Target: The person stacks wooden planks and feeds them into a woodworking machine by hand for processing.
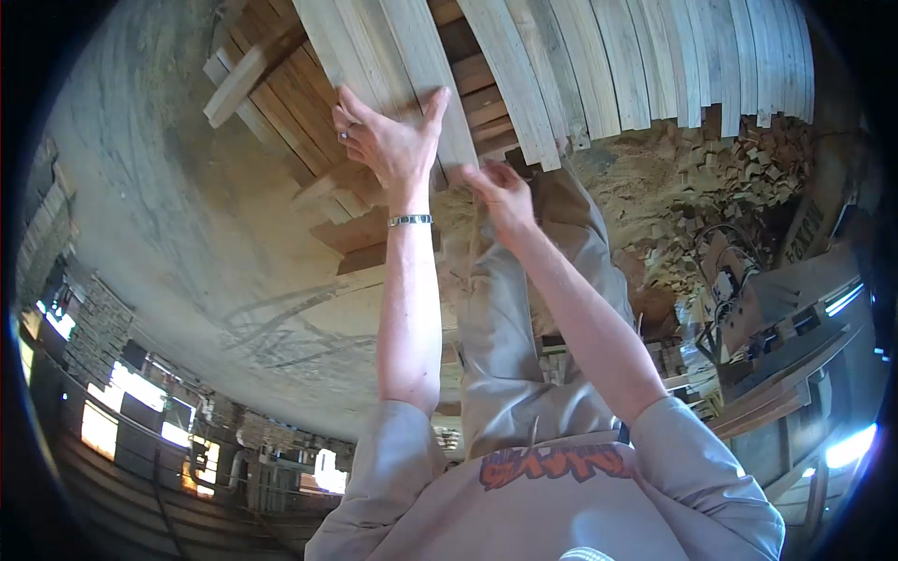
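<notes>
Plank (426, 79) under left hand (393, 140), grip spread flat; right hand (505, 196) pinching its end.

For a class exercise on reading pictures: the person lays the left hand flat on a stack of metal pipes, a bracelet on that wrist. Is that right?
Not quite. In the head view the left hand lies on pale wooden planks, not metal pipes. The bracelet on that wrist is right.

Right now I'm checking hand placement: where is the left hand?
In the head view, the left hand lies flat on a pale wooden plank top centre, beside the right hand.
</notes>
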The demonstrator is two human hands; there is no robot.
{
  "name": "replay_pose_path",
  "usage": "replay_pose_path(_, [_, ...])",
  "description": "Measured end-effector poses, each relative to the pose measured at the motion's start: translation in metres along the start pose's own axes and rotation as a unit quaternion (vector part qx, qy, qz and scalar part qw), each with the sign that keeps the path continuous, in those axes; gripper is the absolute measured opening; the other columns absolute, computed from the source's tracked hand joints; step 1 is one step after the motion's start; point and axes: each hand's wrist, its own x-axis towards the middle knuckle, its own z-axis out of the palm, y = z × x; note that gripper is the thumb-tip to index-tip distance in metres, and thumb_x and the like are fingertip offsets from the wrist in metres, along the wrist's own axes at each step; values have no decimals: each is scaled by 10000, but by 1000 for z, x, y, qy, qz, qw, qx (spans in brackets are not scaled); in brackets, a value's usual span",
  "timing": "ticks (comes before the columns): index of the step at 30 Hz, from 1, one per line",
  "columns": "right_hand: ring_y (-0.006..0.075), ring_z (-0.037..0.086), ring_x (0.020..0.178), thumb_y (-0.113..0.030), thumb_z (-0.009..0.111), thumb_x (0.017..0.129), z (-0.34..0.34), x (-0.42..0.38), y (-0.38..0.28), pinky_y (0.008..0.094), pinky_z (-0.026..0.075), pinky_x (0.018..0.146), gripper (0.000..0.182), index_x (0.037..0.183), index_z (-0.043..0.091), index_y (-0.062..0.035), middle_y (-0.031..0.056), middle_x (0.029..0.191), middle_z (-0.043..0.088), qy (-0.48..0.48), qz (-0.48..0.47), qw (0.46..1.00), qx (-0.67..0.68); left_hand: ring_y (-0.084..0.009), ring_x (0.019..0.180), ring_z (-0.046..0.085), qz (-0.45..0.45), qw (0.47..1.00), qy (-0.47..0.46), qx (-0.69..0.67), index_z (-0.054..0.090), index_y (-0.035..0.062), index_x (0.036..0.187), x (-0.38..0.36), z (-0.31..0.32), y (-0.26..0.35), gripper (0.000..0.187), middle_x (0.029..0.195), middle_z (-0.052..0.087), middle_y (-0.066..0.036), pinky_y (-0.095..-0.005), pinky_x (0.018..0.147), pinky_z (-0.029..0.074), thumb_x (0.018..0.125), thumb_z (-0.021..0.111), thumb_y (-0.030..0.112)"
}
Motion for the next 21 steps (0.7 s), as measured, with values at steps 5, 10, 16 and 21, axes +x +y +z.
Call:
replay_pose_path(5, [175,462,1101,-435,710,834,-61,11,-77,334,433,868,744,1364,370,-39,76,1244,471,225,-96,951,188,-501,1310,244,-75,991,-58,90,21,15,1459,38,-1,41,1381,1411,153,-399,-631,1031,245,523,841,614])
replay_pose_path(10, [151,534,919,-470,662,863,-73,29,-105,296,434,807,627,1164,540,67,91,1022,600,256,-110,959,54,-535,1344,177,-154,983,-83,61,-31,76,1472,52,-7,54,1358,1425,83,-425,-658,1095,126,548,858,521])
replay_pose_path(16, [240,529,1030,-405,687,840,-60,2,-78,352,423,907,652,1219,491,88,194,1164,540,227,-171,948,-140,-489,1334,241,-127,987,-63,74,24,96,1487,38,-37,11,1358,1439,150,-383,-641,1086,212,503,890,449])
replay_pose_path(21, [419,287,1318,-530,760,703,4,-11,-156,526,243,1099,1147,1415,131,112,306,1414,271,221,-345,777,-477,-309,1332,331,-113,885,-191,-408,100,80,1510,-12,-95,-61,1194,1433,316,-223,-413,1069,341,527,746,285])
